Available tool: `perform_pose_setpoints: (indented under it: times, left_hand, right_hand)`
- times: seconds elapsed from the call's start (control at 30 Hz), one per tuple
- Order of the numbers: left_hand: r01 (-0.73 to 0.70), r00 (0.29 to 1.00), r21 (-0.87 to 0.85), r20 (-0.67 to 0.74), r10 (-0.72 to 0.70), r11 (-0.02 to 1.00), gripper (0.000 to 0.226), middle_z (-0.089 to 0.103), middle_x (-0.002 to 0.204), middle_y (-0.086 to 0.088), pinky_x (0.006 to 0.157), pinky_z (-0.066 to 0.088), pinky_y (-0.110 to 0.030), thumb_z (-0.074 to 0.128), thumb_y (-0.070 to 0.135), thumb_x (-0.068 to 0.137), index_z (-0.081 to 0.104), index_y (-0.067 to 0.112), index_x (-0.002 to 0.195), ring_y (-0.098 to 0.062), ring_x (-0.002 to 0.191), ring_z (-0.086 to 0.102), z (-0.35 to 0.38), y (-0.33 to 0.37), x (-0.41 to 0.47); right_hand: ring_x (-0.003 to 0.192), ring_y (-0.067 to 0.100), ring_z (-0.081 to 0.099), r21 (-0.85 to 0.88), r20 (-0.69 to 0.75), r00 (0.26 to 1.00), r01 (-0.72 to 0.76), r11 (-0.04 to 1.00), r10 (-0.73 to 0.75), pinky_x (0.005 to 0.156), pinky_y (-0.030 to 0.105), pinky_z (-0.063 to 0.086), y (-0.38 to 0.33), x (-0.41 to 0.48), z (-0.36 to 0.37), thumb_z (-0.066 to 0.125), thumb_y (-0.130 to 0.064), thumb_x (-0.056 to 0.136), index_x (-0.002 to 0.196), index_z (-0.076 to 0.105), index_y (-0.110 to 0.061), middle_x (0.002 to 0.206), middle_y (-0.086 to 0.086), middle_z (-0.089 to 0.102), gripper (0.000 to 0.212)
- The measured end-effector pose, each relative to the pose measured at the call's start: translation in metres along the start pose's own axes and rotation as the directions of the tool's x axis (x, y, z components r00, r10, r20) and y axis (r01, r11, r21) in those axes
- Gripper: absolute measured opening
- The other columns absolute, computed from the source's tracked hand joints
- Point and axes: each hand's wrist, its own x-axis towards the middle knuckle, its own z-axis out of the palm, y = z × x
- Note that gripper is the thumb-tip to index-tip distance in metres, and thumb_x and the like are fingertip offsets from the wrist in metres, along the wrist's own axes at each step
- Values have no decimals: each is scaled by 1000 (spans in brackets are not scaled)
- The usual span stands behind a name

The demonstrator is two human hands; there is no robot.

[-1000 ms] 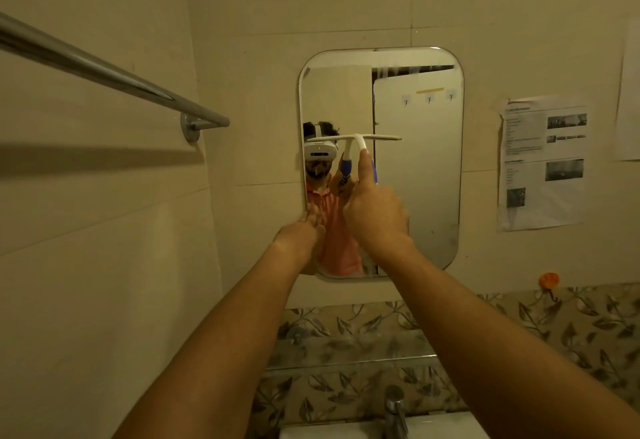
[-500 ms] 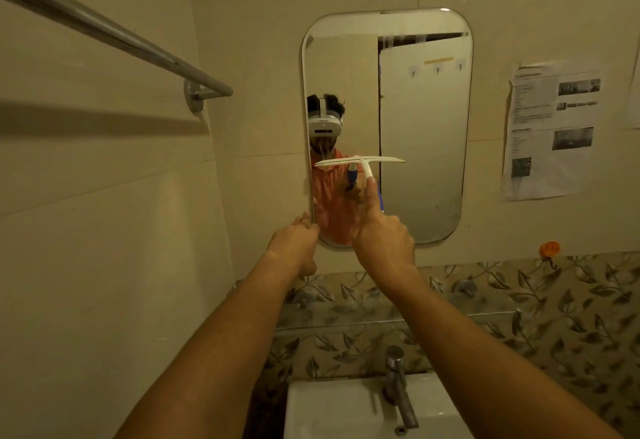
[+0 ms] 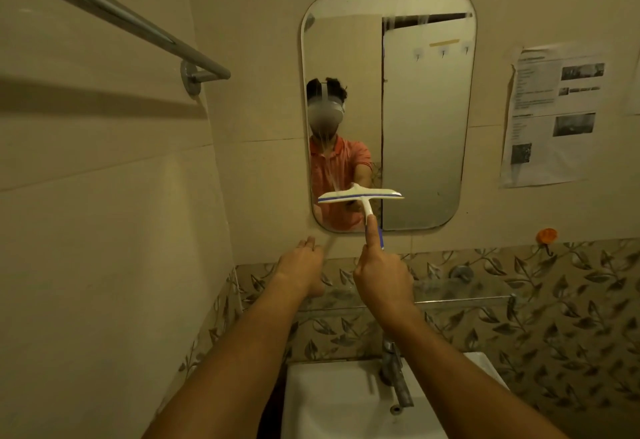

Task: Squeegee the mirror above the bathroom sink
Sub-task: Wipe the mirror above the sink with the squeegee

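the rounded mirror [image 3: 426, 109] hangs on the tiled wall in the upper middle of the frame, and the white squeegee [image 3: 360, 195] lies against its lower left part, blade level, with a thin blue strip along the edge. the right hand [image 3: 382, 274] holds the squeegee by its handle below the mirror's bottom edge, fingers wrapped around it and the forefinger stretched up along the stem. the left hand [image 3: 303, 264] is just left of it, near the wall under the mirror's lower left corner, fingers loosely spread and holding nothing. streaks of water run down the glass above the blade. at the bottom of the frame sits the white sink [image 3: 332, 400] with its metal tap [image 3: 396, 379]. a chrome towel rail [image 3: 121, 19] crosses the upper left, and printed sheets [image 3: 554, 113] are stuck at the right.
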Motion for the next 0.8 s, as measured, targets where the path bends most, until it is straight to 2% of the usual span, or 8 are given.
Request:
perform_pose_setpoints:
  times: [0.1,0.23,0.43,0.6,0.67,0.73,0.8]
  left_hand:
    - [2,1000,-2,13,-2,1000,86,6,168,-14,116,37,-43,69,31,89,22,9,158,-29,153,17,8,-1,-3]
    - [15,1000,-29,22,-14,999,90,6,168,-13,119,32,-42,69,34,89,18,9,159,-27,154,13,8,-2,-5]
    - [32,999,-46,2,-32,998,92,6,168,-13,120,29,-41,68,36,90,16,5,159,-25,155,12,2,-3,-4]
    - [39,999,-54,-5,-40,998,92,2,168,-14,122,27,-41,67,32,92,12,4,160,-26,155,8,2,-2,-4]
    - [51,999,-61,2,-51,997,93,2,168,-14,123,25,-41,68,33,91,11,5,160,-27,155,6,4,-6,-4]
    - [66,998,-62,7,-66,996,91,6,168,-16,123,24,-40,67,33,91,14,4,159,-28,155,8,6,-10,-4]
    - [75,997,-57,10,-74,996,86,10,167,-16,122,25,-40,65,34,92,18,3,158,-28,154,11,8,-14,-5]
  right_hand:
    - [57,21,58,-10,24,1000,1,1000,-1,52,37,54,7,-6,6,39,-21,102,154,-24,-37,69,6,58,83]
    - [55,17,55,-41,48,999,-8,999,10,46,31,45,13,-13,5,40,-19,101,156,-21,-33,68,3,57,84]
    - [57,17,53,-67,159,986,-46,997,57,47,30,43,27,-25,7,39,-20,102,159,-14,-32,74,4,59,78]
    - [66,20,61,4,220,971,-94,996,91,63,39,59,34,-25,-6,37,-21,102,160,-4,-37,77,5,63,73]
    - [61,17,61,88,183,981,-73,993,56,58,34,59,28,-19,-25,37,-25,104,159,-2,-41,73,4,62,69]
    - [54,13,55,154,119,993,-13,988,-6,47,27,50,14,-8,-51,36,-28,106,159,2,-42,68,4,60,65]
    - [51,13,53,174,52,996,67,982,-77,42,23,41,-7,9,-79,36,-31,107,158,0,-44,66,4,59,63]
